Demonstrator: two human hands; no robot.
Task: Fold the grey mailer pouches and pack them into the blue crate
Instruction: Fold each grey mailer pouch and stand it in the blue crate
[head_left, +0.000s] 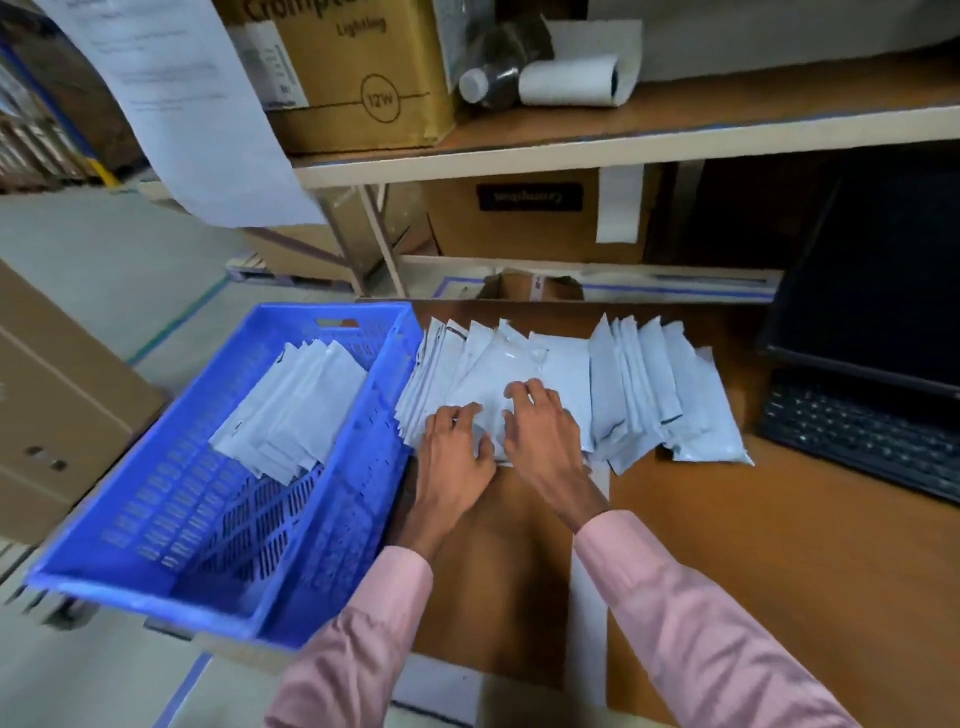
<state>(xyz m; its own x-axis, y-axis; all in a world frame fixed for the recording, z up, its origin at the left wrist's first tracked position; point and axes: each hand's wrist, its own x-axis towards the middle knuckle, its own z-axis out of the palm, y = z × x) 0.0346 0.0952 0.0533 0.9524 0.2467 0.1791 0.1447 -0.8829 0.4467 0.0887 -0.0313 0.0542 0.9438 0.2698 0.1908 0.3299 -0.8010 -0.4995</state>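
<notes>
On the brown tabletop (753, 545), we see both hands resting on one grey mailer pouch (488, 384) lying atop a fanned row of flat pouches (649, 384). Our left hand (457, 447) lies with fingers bent, the thumb and fingertips pressing the pouch's near edge; whether the grip pinches the film or merely presses it, we cannot tell. Our right hand (540, 426) lies just beside it, fingers curled with the tips down on the same pouch. Both sleeves (691, 613) are pink. Left of the row stands the blue crate (322, 545), its wall touching the nearest pouches; a stack of folded pouches (291, 405) lies in its far half. At the right edge sit a dark monitor (883, 280) and a keyboard (862, 436). Above, a shelf (675, 135) carries a cardboard box (363, 78).
</notes>
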